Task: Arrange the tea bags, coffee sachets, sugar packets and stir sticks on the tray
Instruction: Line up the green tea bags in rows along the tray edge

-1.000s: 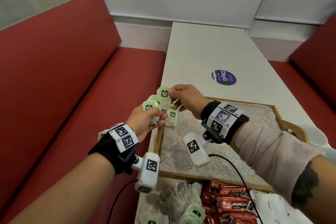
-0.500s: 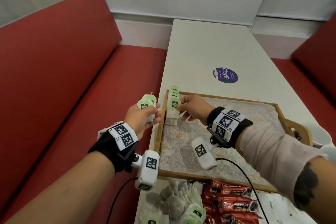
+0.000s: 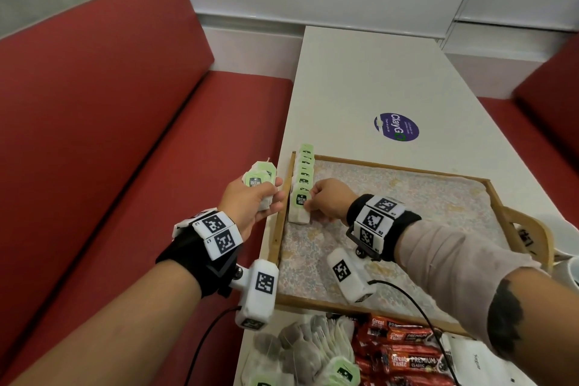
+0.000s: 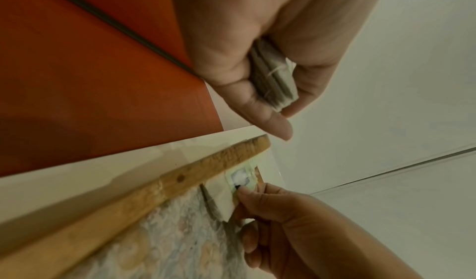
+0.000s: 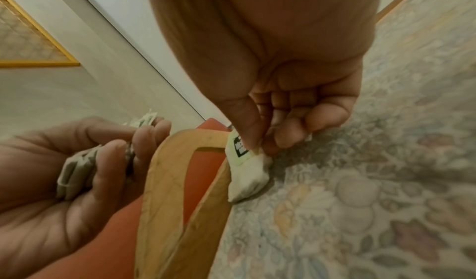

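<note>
The tea bag (image 3: 299, 207) I'm setting down stands at the near end of a row of tea bags (image 3: 304, 166) lined along the left wall of the tray (image 3: 496, 197), its soft pouch resting on the patterned liner and its green paper tag up. My right hand (image 3: 326, 200) has it pinched at that tag between thumb and forefinger, the other fingers curled in behind. I'd judge these bags to be nearly weightless and floppy — the filter paper would crush or tear under a hard squeeze, so the stiff tag is the sensible place to take hold, and the pouch wants the neighbouring bag or the rim to lean on or it will flop over.

My left hand (image 3: 250, 200) hovers just outside the tray's left rim, fingers and thumb closed around a small stack of tea bags (image 3: 258, 180) awaiting their turn.

On the table nearer to me lie a loose pile of more tea bags (image 3: 300, 351) and, beside it, red coffee sachets (image 3: 404, 354) — neither on the tray yet. I can't make out sugar packets or stir sticks with any certainty.
</note>
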A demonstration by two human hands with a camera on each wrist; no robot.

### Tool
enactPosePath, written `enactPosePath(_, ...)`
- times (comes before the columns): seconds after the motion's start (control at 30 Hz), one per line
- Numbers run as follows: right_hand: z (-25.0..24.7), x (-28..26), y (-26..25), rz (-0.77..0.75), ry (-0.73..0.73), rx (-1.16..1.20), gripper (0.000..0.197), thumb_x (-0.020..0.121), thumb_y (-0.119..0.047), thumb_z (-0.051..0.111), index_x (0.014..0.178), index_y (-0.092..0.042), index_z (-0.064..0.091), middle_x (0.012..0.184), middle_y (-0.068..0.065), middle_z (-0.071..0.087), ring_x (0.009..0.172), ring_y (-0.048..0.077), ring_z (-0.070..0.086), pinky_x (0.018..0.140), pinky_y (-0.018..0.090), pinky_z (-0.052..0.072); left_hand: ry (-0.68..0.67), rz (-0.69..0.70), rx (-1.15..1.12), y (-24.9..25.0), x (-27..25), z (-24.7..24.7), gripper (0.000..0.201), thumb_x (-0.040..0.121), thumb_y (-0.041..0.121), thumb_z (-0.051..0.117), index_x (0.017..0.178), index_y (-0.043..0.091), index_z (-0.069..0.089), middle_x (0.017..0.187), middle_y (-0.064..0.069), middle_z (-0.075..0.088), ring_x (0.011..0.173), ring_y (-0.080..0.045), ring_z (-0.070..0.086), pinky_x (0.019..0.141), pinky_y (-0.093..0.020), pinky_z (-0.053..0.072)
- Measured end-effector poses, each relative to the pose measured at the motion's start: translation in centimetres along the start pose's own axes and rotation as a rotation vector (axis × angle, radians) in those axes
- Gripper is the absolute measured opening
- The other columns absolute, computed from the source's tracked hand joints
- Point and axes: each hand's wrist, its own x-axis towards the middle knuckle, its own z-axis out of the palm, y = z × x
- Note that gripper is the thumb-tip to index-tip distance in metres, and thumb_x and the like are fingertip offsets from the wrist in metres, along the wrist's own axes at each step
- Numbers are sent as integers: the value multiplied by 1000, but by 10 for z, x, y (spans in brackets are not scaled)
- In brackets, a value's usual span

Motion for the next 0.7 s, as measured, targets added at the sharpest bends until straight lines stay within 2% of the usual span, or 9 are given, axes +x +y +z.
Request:
enactPosePath(0.07, 0, 1, -1, 5, 2, -41, 20, 88, -9, 63, 71, -11, 52, 69, 8, 63, 52, 20, 55, 50, 30, 47, -1, 2, -3, 0, 0, 0, 20, 87, -7, 54, 103, 5, 59, 92, -3, 68, 63, -8, 67, 53, -19, 56)
enactPosePath(0.17, -2, 0, -2, -15, 38, -149, 10, 85, -13, 65, 83, -4, 61, 82, 13, 70, 63, 23, 60, 59, 32, 51, -5, 3, -4, 0, 1, 0, 20, 87, -7, 54, 103, 5, 59, 92, -3, 67, 62, -7, 67, 54, -19, 56)
enactPosePath(0.2, -3, -1, -2, -49, 64, -165, 10, 84, -12, 66, 80, -8, 58, 79, 8, 68, 63, 20, 58, 59, 30, 49, -5, 2, -6, 0, 1, 0, 20, 87, -7, 54, 103, 5, 59, 92, -3, 67, 62, -7, 67, 53, -19, 56)
enactPosePath(0.27, -4, -4, -2, -136, 86, -151, 27, 80, -9, 70, 69, -18, 46, 70, -2, 56, 62, 15, 53, 61, 30, 47, -4, 2, -8, 1, 1, 0, 21, 87, -7, 54, 104, 5, 59, 93, -3, 68, 63, -7, 67, 53, -19, 55)
enactPosePath(0.33, -4, -7, -2, -199, 51, -150, 27, 76, -7, 74, 70, -19, 51, 68, -5, 52, 63, 13, 51, 66, 31, 48, -3, 2, -6, 1, 0, 1, 22, 87, -7, 54, 106, 3, 59, 94, -3, 67, 63, -7, 67, 52, -19, 55)
enactPosePath(0.43, 1, -8, 0, -220, -23, -250, 24, 73, -12, 79, 91, -18, 64, 70, -10, 50, 62, 5, 46, 58, 20, 39, -6, 5, -8, 1, 0, 0, 22, 87, -7, 54, 106, 2, 59, 93, -4, 67, 63, -7, 67, 53, -19, 55)
enactPosePath(0.53, 4, -6, -1, -206, -36, -296, 34, 73, -15, 79, 103, -17, 63, 72, -11, 49, 64, 4, 46, 56, 18, 37, -12, 5, -22, 2, -1, 0, 19, 87, -8, 54, 101, 4, 59, 92, -6, 66, 66, -9, 66, 55, -19, 56)
enactPosePath(0.63, 3, -5, -4, -209, -40, -272, 25, 77, -18, 77, 98, -18, 63, 79, -9, 53, 71, 9, 50, 65, 23, 41, -28, 0, -58, 4, -2, -1, 16, 87, -8, 56, 98, 5, 57, 92, -8, 66, 69, -11, 68, 58, -20, 57)
enactPosePath(0.7, 0, -7, -8, -241, 15, -237, 13, 83, -20, 70, 94, -18, 64, 82, -7, 55, 73, 10, 51, 70, 26, 43, -46, -3, -72, 6, -3, -1, 21, 87, -7, 58, 106, 0, 54, 93, -9, 66, 70, -12, 69, 57, -20, 56)
